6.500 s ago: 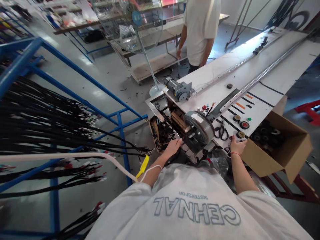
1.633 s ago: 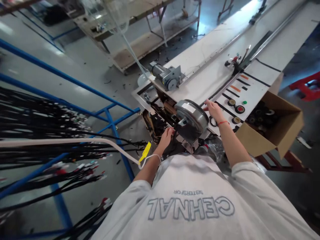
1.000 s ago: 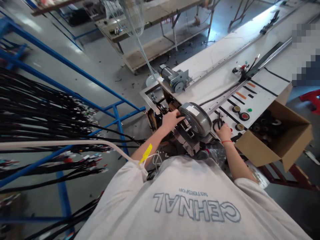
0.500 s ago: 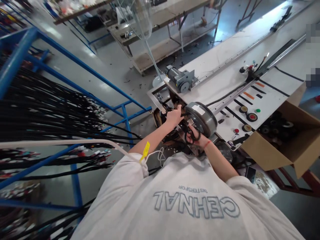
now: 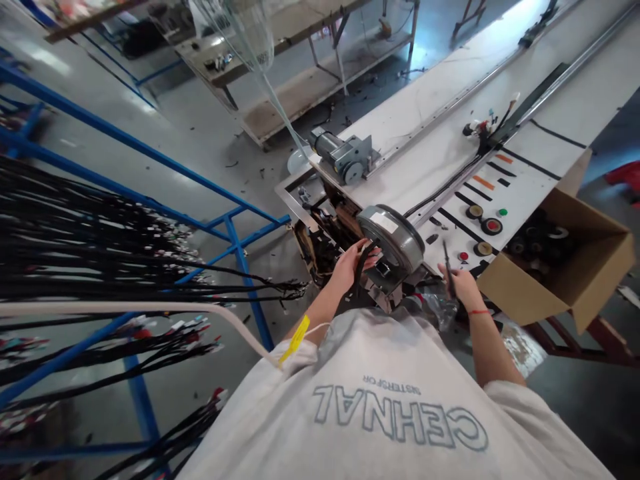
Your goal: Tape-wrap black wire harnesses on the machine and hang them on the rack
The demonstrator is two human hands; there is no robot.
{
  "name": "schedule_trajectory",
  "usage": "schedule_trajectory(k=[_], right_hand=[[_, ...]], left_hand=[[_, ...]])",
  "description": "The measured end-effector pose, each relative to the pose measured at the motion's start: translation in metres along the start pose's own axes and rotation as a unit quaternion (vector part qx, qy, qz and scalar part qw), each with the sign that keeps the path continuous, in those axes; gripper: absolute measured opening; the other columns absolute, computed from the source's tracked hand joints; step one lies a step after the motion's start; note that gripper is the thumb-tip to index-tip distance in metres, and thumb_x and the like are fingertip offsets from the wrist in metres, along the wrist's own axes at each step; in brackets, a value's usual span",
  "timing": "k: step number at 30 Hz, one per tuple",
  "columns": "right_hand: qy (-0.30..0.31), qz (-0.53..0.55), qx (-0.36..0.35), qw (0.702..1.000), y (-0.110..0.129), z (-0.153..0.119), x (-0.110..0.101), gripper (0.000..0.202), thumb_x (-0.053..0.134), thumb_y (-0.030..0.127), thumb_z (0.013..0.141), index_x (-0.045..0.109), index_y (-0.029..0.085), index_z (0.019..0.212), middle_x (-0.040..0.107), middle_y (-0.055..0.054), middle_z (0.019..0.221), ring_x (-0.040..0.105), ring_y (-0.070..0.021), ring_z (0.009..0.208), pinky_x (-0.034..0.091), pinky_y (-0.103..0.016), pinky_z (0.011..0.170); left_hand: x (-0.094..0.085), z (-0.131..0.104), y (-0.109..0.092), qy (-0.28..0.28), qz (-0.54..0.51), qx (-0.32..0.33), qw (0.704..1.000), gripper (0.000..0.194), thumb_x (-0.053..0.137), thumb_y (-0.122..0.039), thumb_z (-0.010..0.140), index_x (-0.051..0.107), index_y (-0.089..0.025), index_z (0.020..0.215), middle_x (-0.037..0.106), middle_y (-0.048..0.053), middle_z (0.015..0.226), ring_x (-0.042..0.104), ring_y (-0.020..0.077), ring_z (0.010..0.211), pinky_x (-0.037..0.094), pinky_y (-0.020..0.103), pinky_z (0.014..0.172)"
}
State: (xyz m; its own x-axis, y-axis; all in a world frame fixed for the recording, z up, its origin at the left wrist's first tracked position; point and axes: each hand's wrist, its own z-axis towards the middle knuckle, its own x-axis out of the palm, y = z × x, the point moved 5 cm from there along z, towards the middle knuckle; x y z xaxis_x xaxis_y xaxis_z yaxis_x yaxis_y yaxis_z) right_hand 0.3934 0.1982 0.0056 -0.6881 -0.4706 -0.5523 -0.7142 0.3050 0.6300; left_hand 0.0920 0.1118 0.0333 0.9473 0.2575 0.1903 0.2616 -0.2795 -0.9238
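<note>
In the head view, my left hand is closed around a black cable at the near side of a round grey taping head. The cable's upper end passes close to the ring's opening, and the exact grip is partly hidden by my fingers. My right hand is off to the right, above the near edge of the white machine table. Dark scissors are in it, blades pointing away from me and looking closed. A red band circles that wrist.
Right of my right hand stands an open cardboard box with dark rolls inside. A red button and tape rolls are on the table. A motor sits behind the ring. Blue racks with hanging black cables are at left.
My right hand has moved right, away from the ring, carrying the scissors. My left hand has come down nearer my body and now grips the black cable. The view has shifted slightly.
</note>
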Motion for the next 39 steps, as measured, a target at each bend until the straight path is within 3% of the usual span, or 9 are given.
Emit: schedule_trajectory(k=[3, 6, 10, 15, 27, 30, 35, 37, 39], right_hand=[[-0.047, -0.197, 0.002, 0.979, 0.018, 0.026, -0.004, 0.038, 0.060, 0.051, 0.083, 0.066, 0.015, 0.071, 0.064, -0.013, 0.070, 0.064, -0.0292, 0.079, 0.049, -0.035, 0.071], [-0.139, -0.224, -0.050, 0.963, 0.038, 0.056, -0.038, 0.039, 0.055, 0.042, 0.087, 0.068, 0.009, 0.104, 0.063, -0.021, 0.109, 0.060, -0.0313, 0.103, 0.046, -0.038, 0.088], [-0.312, -0.223, -0.016, 0.923, 0.032, 0.101, -0.120, 0.052, 0.044, 0.035, 0.092, 0.050, 0.005, 0.134, 0.042, -0.024, 0.142, 0.038, -0.0346, 0.131, 0.032, -0.047, 0.107], [-0.231, -0.234, 0.055, 0.943, 0.004, 0.142, -0.153, 0.054, 0.038, 0.045, 0.094, 0.049, 0.012, 0.135, 0.056, -0.021, 0.129, 0.043, -0.0343, 0.127, 0.025, -0.054, 0.107], [-0.209, -0.265, 0.085, 0.937, 0.000, 0.137, -0.148, 0.055, 0.039, 0.040, 0.094, 0.039, 0.016, 0.144, 0.061, -0.020, 0.119, 0.055, -0.0343, 0.114, 0.036, -0.049, 0.096], [-0.207, -0.266, 0.085, 0.938, 0.000, 0.137, -0.149, 0.055, 0.039, 0.039, 0.094, 0.038, 0.015, 0.144, 0.060, -0.021, 0.122, 0.055, -0.0345, 0.115, 0.035, -0.050, 0.097], [-0.207, -0.263, 0.077, 0.939, 0.002, 0.135, -0.147, 0.055, 0.040, 0.040, 0.094, 0.039, 0.015, 0.143, 0.058, -0.021, 0.125, 0.054, -0.0354, 0.117, 0.037, -0.049, 0.097], [-0.207, -0.261, 0.078, 0.940, 0.003, 0.133, -0.145, 0.055, 0.040, 0.040, 0.094, 0.039, 0.015, 0.143, 0.059, -0.021, 0.124, 0.054, -0.0352, 0.116, 0.038, -0.048, 0.096], [-0.206, -0.261, 0.081, 0.939, 0.004, 0.132, -0.144, 0.055, 0.040, 0.039, 0.094, 0.039, 0.015, 0.143, 0.059, -0.021, 0.125, 0.055, -0.0351, 0.116, 0.039, -0.048, 0.096]], left_hand=[[0.010, 0.014, -0.005, 0.107, 0.029, -0.107, 0.988, 0.050, 0.043, -0.054, 0.094, 0.064, -0.012, 0.109, 0.056, 0.002, 0.062, 0.054, 0.0115, 0.052, 0.049, 0.024, 0.056], [0.020, 0.023, -0.016, 0.208, 0.227, -0.105, 0.946, 0.036, 0.048, -0.042, 0.094, 0.066, -0.011, 0.099, 0.044, -0.005, 0.048, 0.053, 0.0122, 0.047, 0.048, 0.023, 0.057], [0.026, 0.022, -0.023, 0.107, 0.534, -0.026, 0.839, 0.028, 0.047, -0.016, 0.092, 0.059, -0.013, 0.117, 0.067, 0.002, 0.071, 0.063, 0.0150, 0.057, 0.049, 0.025, 0.065], [0.031, 0.011, -0.020, -0.026, 0.636, 0.085, 0.767, 0.031, 0.046, -0.014, 0.091, 0.056, -0.015, 0.121, 0.062, 0.014, 0.124, 0.067, 0.0226, 0.100, 0.051, 0.028, 0.082], [-0.010, -0.030, 0.009, -0.109, 0.544, 0.018, 0.832, 0.024, 0.053, -0.038, 0.082, 0.063, -0.017, 0.079, 0.067, 0.005, 0.069, 0.067, 0.0224, 0.073, 0.047, 0.026, 0.068], [-0.026, -0.041, 0.019, -0.034, 0.509, -0.048, 0.859, 0.030, 0.054, -0.045, 0.078, 0.061, -0.017, 0.071, 0.063, 0.004, 0.061, 0.063, 0.0219, 0.068, 0.045, 0.027, 0.064], [-0.027, -0.068, 0.041, 0.288, 0.341, -0.212, 0.869, 0.052, 0.053, -0.068, 0.073, 0.059, -0.017, 0.061, 0.057, 0.002, 0.054, 0.053, 0.0168, 0.057, 0.043, 0.027, 0.060], [-0.030, -0.070, 0.043, 0.278, 0.347, -0.193, 0.875, 0.051, 0.055, -0.068, 0.071, 0.060, -0.018, 0.063, 0.061, 0.002, 0.062, 0.056, 0.0178, 0.066, 0.045, 0.028, 0.068], [-0.037, -0.066, 0.045, 0.179, 0.376, -0.144, 0.898, 0.050, 0.052, -0.069, 0.073, 0.058, -0.020, 0.067, 0.058, 0.001, 0.063, 0.055, 0.0182, 0.067, 0.045, 0.028, 0.069]])
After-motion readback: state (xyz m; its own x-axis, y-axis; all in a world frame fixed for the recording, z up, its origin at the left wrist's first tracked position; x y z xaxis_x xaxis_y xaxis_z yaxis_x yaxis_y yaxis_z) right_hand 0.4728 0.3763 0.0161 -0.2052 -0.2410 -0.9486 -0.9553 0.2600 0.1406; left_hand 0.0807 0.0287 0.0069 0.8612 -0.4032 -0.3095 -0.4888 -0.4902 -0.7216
